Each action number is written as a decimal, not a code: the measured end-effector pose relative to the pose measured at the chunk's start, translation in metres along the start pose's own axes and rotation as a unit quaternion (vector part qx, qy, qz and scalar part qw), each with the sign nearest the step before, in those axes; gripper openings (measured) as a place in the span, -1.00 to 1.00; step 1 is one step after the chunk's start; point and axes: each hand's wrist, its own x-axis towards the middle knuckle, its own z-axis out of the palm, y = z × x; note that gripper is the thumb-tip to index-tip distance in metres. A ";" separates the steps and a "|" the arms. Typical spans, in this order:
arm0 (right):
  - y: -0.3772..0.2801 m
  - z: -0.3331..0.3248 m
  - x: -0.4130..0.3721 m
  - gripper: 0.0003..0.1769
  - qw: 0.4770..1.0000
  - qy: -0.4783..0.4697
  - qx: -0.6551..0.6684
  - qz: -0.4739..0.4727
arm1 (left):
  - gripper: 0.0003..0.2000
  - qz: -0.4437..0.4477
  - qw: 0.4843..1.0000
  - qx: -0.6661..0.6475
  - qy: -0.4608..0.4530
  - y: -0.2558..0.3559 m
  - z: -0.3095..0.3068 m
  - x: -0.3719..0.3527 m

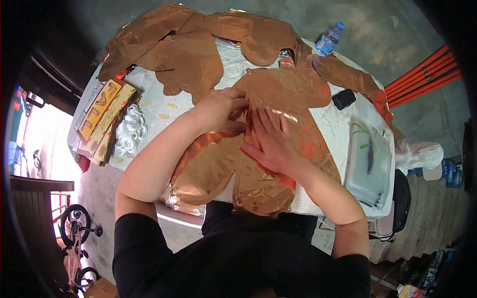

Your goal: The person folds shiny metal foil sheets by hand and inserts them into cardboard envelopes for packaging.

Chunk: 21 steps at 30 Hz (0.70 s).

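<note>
Copper-coloured foil sheets (263, 184) with rounded lobes lie spread over the white table (318, 204) and hang over its near edge. My left hand (223, 110) is at the middle of the foil, its fingers curled in at a fold; whatever is between the fingertips is hidden. Flat on the foil just right of that fold rests my right hand (271, 141), fingers spread and palm down. More foil (189, 59) covers the far side of the table.
At the left are a box marked FALL (102, 111) and a bundle of white ribbon (131, 129). A black case (343, 99) and a clear plastic container (367, 164) are at the right. A water bottle (330, 38) stands at the far edge.
</note>
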 end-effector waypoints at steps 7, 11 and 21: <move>-0.006 -0.001 0.000 -0.05 1.000 -0.003 0.000 0.000 | -0.70 0.025 1.000 0.001 0.001 0.005 -0.008 0.003; -0.006 0.002 0.001 -0.05 1.000 0.001 -0.005 -0.005 | -0.45 -0.048 0.994 -0.027 -0.096 0.008 -0.016 0.003; -0.008 0.003 0.000 -0.04 1.000 0.012 0.003 0.003 | -0.43 -0.033 0.994 -0.035 -0.097 0.004 -0.016 0.005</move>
